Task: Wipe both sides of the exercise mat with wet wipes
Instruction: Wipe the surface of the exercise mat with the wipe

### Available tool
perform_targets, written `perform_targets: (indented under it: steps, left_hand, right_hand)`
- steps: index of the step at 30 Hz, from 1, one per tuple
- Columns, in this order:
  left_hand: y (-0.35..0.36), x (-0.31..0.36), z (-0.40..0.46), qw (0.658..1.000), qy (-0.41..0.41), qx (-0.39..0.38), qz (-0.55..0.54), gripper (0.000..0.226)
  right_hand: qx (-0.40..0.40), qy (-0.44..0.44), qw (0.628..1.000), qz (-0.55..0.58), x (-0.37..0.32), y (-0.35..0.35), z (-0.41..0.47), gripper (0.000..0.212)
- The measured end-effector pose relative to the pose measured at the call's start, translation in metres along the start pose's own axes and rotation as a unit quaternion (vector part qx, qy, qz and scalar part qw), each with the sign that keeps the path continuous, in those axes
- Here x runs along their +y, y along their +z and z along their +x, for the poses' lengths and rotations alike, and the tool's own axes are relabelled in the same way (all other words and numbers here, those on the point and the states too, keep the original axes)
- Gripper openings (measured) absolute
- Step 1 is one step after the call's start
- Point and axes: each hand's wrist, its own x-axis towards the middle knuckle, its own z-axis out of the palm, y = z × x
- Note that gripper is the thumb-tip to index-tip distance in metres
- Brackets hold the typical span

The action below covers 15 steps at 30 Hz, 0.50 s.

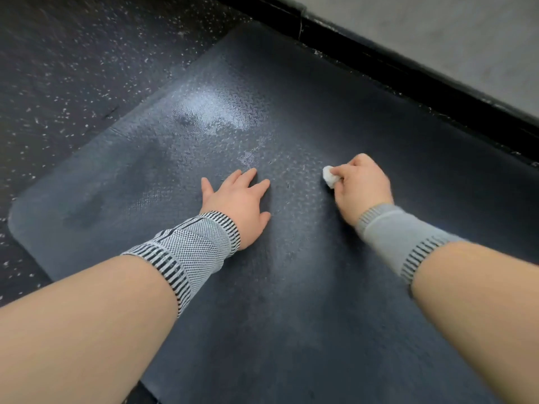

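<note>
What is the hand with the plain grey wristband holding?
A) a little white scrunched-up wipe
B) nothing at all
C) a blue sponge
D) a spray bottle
A: the right hand has its fingers curled round a small white wad, the wet wipe, held down on the dark exercise mat.

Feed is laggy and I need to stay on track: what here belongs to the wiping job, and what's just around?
Job:
mat, flat on the floor, with a wet sheen at the far end
wipe, balled in the right hand
left hand, flat on the mat

Just around:
floor, speckled
baseboard, black
wall
wristbands
</note>
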Motion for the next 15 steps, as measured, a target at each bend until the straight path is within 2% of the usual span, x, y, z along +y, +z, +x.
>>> perform_targets:
  steps: [2,4,6,7,9,11,12,13,15]
  left_hand:
    - [0.001,-0.001,-0.003,1.000,-0.003,0.003,-0.003,0.064]
    - [0.001,0.000,-0.005,1.000,-0.006,0.004,-0.005,0.063]
    - [0.003,-0.002,-0.009,1.000,-0.005,0.005,-0.001,0.062]
    - [0.004,-0.003,-0.012,1.000,-0.002,0.005,0.003,0.062]
    - [0.006,-0.008,-0.017,1.000,0.002,0.001,0.007,0.060]
    - [0.009,-0.013,-0.022,1.000,0.000,0.001,0.006,0.059]
    - [0.009,-0.015,-0.024,1.000,-0.001,0.002,0.007,0.059]
    - [0.009,-0.016,-0.026,1.000,-0.003,0.003,0.007,0.059]
    - [0.010,-0.016,-0.029,1.000,-0.005,0.009,0.003,0.059]
  right_hand:
    - [-0.050,-0.043,0.998,0.025,-0.031,0.010,-0.026,0.021]
    - [-0.093,-0.169,0.977,0.089,-0.056,0.013,-0.060,0.016]
    - [-0.136,-0.237,0.958,0.089,-0.053,0.009,-0.066,0.014]
    - [-0.136,-0.225,0.963,0.059,-0.044,0.006,-0.056,0.017]
    - [-0.096,-0.128,0.987,0.016,-0.020,0.002,-0.028,0.025]
    - [-0.028,-0.019,0.999,-0.004,-0.009,0.000,-0.013,0.025]
    - [-0.014,-0.005,1.000,0.005,-0.017,0.002,-0.017,0.023]
    - [-0.028,-0.015,0.999,0.020,-0.032,0.004,-0.028,0.021]
    - [-0.066,-0.124,0.988,0.059,-0.064,0.012,-0.057,0.016]
